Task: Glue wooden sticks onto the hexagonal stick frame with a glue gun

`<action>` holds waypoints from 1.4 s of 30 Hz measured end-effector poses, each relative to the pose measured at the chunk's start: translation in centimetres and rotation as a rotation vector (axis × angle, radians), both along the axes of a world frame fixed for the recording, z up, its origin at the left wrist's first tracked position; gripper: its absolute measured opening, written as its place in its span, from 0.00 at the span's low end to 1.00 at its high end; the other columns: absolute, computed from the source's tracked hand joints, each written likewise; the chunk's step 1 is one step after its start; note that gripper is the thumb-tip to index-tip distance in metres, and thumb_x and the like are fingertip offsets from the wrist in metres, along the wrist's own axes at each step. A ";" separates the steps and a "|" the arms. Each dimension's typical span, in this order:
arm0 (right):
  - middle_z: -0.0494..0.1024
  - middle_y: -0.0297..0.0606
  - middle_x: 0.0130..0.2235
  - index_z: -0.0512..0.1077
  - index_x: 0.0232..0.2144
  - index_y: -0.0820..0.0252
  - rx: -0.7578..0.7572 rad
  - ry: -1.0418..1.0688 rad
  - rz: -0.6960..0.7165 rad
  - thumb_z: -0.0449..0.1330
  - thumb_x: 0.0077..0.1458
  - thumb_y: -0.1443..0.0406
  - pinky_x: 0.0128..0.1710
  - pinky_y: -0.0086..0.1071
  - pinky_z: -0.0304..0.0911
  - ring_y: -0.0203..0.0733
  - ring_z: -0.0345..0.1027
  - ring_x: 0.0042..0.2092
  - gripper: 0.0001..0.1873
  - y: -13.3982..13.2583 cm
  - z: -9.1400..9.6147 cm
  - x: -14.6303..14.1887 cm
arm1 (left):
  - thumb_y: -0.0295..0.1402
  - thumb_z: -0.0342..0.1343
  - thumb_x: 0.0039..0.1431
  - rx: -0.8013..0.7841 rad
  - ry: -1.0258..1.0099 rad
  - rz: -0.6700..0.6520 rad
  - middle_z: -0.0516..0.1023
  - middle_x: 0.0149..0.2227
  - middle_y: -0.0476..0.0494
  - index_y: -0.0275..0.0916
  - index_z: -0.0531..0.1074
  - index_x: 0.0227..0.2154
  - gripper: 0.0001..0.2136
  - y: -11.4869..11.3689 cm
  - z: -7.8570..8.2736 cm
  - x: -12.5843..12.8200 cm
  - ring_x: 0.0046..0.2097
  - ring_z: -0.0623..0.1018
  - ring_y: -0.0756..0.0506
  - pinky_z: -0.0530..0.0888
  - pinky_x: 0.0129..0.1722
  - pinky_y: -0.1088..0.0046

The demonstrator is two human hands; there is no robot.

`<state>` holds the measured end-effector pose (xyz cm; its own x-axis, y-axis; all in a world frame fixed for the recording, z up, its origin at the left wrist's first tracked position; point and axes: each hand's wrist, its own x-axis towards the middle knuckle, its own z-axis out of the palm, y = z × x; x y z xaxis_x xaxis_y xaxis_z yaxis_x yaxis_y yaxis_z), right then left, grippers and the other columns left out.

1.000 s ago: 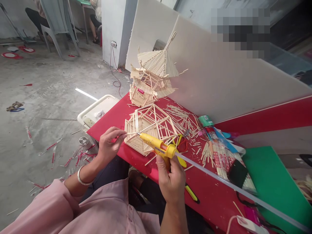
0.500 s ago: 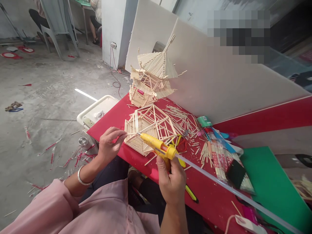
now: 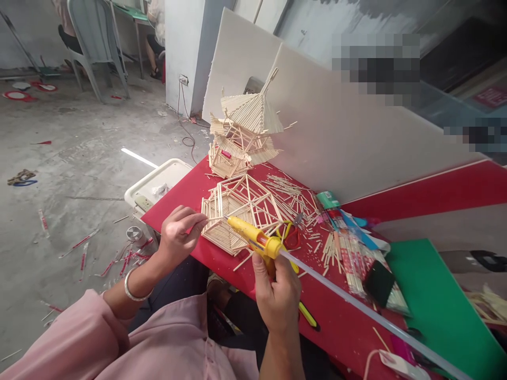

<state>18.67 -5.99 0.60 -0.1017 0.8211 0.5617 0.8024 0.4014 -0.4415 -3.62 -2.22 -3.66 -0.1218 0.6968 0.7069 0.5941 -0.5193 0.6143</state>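
Observation:
My right hand (image 3: 277, 287) is wrapped round the handle of a yellow hot glue gun (image 3: 249, 232), with a long clear glue stick (image 3: 336, 290) running out of its back. The gun's nozzle is at the far end of a thin wooden stick (image 3: 215, 218). My left hand (image 3: 180, 232) pinches the near end of that stick between thumb and fingers. Just behind both hands, an open frame of wooden sticks (image 3: 253, 198) with a slatted floor rests on the red table (image 3: 178, 198). Whether the nozzle touches the stick is hard to tell.
A roofed stick tower (image 3: 245, 121) stands at the table's far corner. Loose sticks (image 3: 289, 190), red-handled scissors (image 3: 292, 236), a yellow cutter (image 3: 308, 315), packs of sticks (image 3: 352, 258) and a black phone (image 3: 379, 283) lie rightward. A white tray (image 3: 132, 195) adjoins the table's left edge.
The view has shifted slightly. Both hands keep nearly the same place, with the pinched stick still at the glue gun's nozzle.

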 end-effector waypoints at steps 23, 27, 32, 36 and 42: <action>0.82 0.44 0.39 0.75 0.45 0.59 0.041 -0.030 0.045 0.55 0.66 0.56 0.38 0.37 0.73 0.47 0.78 0.39 0.15 0.4 0.5 0.0 | 0.28 0.58 0.63 0.014 -0.031 0.008 0.76 0.26 0.47 0.39 0.76 0.32 0.05 0.3 0.1 0.0 0.28 0.71 0.49 0.69 0.29 0.71; 0.82 0.44 0.40 0.75 0.46 0.58 0.008 -0.015 0.039 0.55 0.66 0.55 0.40 0.38 0.73 0.47 0.78 0.39 0.16 0.3 0.5 -0.2 | 0.30 0.57 0.63 -0.011 -0.040 0.013 0.76 0.26 0.46 0.40 0.77 0.32 0.05 0.3 0.0 0.0 0.28 0.72 0.49 0.70 0.29 0.70; 0.82 0.42 0.38 0.75 0.45 0.58 -0.031 0.014 -0.003 0.55 0.65 0.54 0.37 0.35 0.71 0.45 0.77 0.37 0.16 0.0 0.4 0.1 | 0.31 0.54 0.65 -0.074 -0.089 0.017 0.76 0.28 0.46 0.39 0.74 0.32 0.06 0.4 -0.5 0.0 0.30 0.73 0.49 0.71 0.31 0.72; 0.81 0.40 0.34 0.75 0.39 0.58 -0.023 0.022 -0.046 0.55 0.66 0.54 0.36 0.34 0.70 0.44 0.76 0.35 0.15 0.1 0.7 0.8 | 0.35 0.51 0.68 -0.189 -0.283 0.003 0.72 0.26 0.51 0.40 0.69 0.34 0.07 1.1 -1.2 0.1 0.26 0.69 0.52 0.68 0.26 0.77; 0.81 0.45 0.35 0.74 0.44 0.60 -0.032 -0.089 -0.067 0.49 0.68 0.53 0.34 0.36 0.67 0.48 0.76 0.37 0.20 0.5 1.3 0.8 | 0.42 0.58 0.64 -0.314 -0.468 -0.297 0.51 0.15 0.62 0.41 0.68 0.34 0.11 3.4 -1.9 0.7 0.18 0.52 0.55 0.51 0.17 0.78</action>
